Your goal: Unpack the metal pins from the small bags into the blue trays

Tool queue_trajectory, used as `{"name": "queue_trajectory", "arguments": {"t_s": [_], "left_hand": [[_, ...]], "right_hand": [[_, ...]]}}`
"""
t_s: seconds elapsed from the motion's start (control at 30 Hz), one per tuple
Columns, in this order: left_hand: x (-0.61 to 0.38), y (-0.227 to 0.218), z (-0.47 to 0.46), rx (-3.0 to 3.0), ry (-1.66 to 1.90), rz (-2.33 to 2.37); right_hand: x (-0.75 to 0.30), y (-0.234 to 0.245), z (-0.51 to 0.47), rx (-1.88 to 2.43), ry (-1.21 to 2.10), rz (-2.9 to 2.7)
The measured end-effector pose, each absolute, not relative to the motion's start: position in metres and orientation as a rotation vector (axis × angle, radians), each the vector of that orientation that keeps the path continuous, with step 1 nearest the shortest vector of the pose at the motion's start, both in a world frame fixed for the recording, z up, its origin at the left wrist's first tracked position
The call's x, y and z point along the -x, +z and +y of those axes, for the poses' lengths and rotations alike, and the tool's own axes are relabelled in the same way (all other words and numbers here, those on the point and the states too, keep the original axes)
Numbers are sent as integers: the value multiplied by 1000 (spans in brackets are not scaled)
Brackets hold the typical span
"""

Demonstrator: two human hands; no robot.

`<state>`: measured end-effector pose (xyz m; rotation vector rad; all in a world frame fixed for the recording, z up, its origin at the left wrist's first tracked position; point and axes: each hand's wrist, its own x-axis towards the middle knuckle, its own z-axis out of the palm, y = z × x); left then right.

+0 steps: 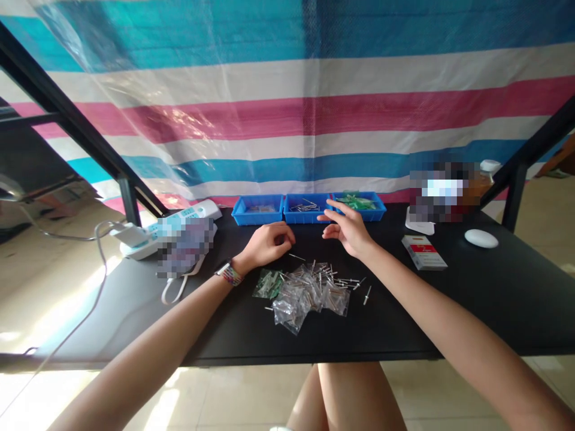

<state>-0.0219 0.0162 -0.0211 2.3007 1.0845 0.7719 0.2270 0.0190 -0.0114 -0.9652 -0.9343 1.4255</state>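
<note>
My left hand is over the black table with its fingers curled inward; whether anything is inside them is hidden. My right hand has its fingers apart and holds nothing, its fingertips just in front of the middle blue bin, which contains loose pop rivets. A single rivet lies between the hands. Nearer me is a pile of small clear plastic bags and loose rivets, with a green-tinted bag at its left.
Left blue bin contains clear bags; the right bin contains green packets. A power strip and cables lie left. To the right are a cigarette box, a white mouse and a bottle. A striped tarp hangs behind.
</note>
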Motion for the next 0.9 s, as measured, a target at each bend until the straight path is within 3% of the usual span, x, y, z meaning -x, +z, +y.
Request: {"name": "queue_trajectory", "arguments": {"t_s": [0.23,0.7,0.9], "left_hand": [[24,-18,16,-2440,591,811],[14,-28,18,-2010,913,949],[0,-27,11,-1770,953,886]], "right_hand": [[-231,-26,5,1023,1386,-1103],[-219,-31,-2,1013,1174,-1682],[-206,-35,-9,972,1150,-1652]]}}
